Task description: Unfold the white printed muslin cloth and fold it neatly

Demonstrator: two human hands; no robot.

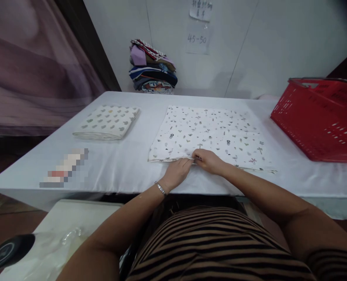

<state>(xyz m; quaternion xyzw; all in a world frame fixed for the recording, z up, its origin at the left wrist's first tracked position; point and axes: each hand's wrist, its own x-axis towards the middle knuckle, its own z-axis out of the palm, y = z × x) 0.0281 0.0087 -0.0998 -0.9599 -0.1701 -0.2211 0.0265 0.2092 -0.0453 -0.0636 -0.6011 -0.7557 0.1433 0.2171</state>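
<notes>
Left hand: fingertips at the printed cloth's near edge, meeting the right; cannot tell whether they grip.
Right hand: thumb and fingers pinching that edge.
Printed cloth: flat on the white table, centre of the frame.
Lower sheet: "45-50", top centre.
Upper sheet: handwritten characters, cut off, blurred.
Red basket: right edge, near the cloth, apart.
Folded cloth: left of centre.
Fabric pile: upper left of centre, beyond the table.
Pixelated item: lower left, markings unreadable.
</notes>
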